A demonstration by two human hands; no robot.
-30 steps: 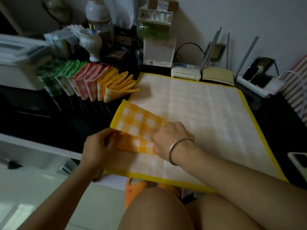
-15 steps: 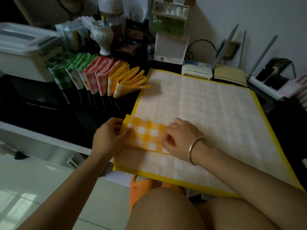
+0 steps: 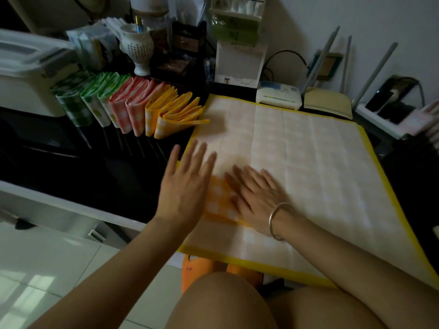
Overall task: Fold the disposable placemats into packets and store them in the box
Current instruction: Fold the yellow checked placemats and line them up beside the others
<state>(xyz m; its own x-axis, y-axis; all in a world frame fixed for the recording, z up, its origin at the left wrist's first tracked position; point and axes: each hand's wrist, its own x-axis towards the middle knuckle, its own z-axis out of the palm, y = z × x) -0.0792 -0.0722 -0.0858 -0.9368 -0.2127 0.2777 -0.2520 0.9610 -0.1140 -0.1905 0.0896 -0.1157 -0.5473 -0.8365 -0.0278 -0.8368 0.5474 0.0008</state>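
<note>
Scene: A person sat at a dark table (image 3: 71, 148), both hands on a yellow-bordered placemat (image 3: 308, 162) spread backside up.
Left hand (image 3: 185, 186): Lay flat with fingers spread at the mat's near left corner; its grip was wide open and held nothing.
Right hand (image 3: 256, 200): Pressed palm-down, fingers extended, on a folded-over yellow checked flap (image 3: 218, 203); no grip was closed on it.
Fold: Appeared to be the first turn only, with most of the sheet still flat.
Done so far: A row of folded packets (image 3: 128, 110), green, pink and yellow, stood side by side on the table beside the mat's far left corner.
Box: A white lidded box (image 3: 28, 74) stood at far left, touching or just beside the green packets; whether any were inside could not be told.
Left to do: Judging by this, the mat needed finishing and the packets needed storing.
</note>
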